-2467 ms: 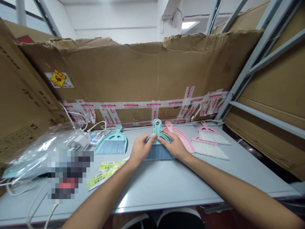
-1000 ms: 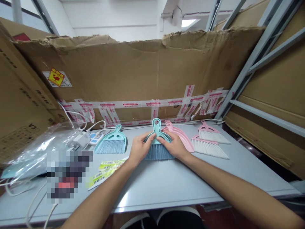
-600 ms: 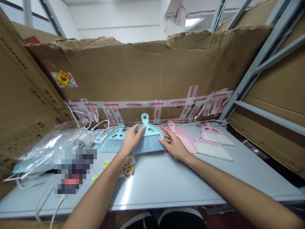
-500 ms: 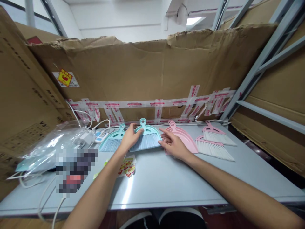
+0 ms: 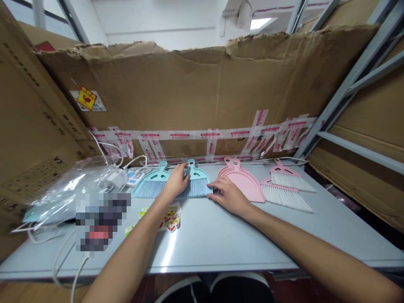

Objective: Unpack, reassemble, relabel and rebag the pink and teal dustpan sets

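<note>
- Teal hand brush [image 5: 196,188] lies flat near the back edge of the bench [image 5: 221,248], around mid-length
- left hand [image 5: 176,182] rests on it, fingers [image 5: 184,170] curled together, grip unclear
- right hand [image 5: 229,195] lies flat, fingers apart, beside the bristles, near pink dustpan [image 5: 243,183]
- risk: bristles could snag on second teal brush [image 5: 151,188] if slid left, since they look to be touching

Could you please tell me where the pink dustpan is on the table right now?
In the head view, the pink dustpan lies just beyond the right hand, between the teal hand brush and the two pink-handled white brushes.
</note>
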The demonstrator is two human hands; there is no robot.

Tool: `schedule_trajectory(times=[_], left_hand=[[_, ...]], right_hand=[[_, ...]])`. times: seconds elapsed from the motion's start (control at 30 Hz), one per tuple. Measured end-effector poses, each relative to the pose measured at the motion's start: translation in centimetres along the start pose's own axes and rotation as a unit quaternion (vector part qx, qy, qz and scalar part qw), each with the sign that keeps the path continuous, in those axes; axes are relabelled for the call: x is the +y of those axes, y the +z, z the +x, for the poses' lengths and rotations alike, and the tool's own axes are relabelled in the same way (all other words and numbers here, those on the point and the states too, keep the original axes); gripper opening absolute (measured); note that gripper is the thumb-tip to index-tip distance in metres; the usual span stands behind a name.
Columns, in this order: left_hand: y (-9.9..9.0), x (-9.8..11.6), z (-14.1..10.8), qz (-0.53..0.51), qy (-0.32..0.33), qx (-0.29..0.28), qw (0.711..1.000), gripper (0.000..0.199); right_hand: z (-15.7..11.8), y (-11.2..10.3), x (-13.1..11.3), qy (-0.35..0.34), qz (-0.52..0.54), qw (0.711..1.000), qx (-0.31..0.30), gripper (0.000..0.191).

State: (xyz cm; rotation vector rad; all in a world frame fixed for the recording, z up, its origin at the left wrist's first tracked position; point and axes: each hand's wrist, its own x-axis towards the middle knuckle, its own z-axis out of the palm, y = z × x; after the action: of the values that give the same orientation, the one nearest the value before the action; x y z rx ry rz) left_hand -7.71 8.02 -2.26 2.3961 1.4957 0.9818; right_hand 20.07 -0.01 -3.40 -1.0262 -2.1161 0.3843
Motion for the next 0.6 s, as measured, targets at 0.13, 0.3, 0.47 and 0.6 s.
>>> schedule_trajectory(times=[0.13, 0.3, 0.47, 0.6], left_hand=[[-0.2, -0.4, 0.1, 0.011, 0.002, -0.003, 1.000, 0.050], [-0.6, -0.1, 0.2, 0.017, 0.011, -0.016, 1.000, 0.046], [-0.9, 1.3, 0.0, 0.035, 0.046, 0.000, 0.998, 0.043], [-0.9, 3.0, -0.2, 0.041, 0.095, 0.016, 0.994, 0.036]], right_hand=[[0.0, 0.3, 0.2, -0.002, -0.016, 1.000, -0.002, 0.025], [-0.1, 0.4, 0.0, -0.008, -0.028, 1.000, -0.004, 0.023], [0.2, -0.5, -0.6, -0.016, -0.019, 0.999, 0.025, 0.016], [1.2, -2.7, 0.6, -0.018, -0.044, 0.997, 0.057, 0.034]])
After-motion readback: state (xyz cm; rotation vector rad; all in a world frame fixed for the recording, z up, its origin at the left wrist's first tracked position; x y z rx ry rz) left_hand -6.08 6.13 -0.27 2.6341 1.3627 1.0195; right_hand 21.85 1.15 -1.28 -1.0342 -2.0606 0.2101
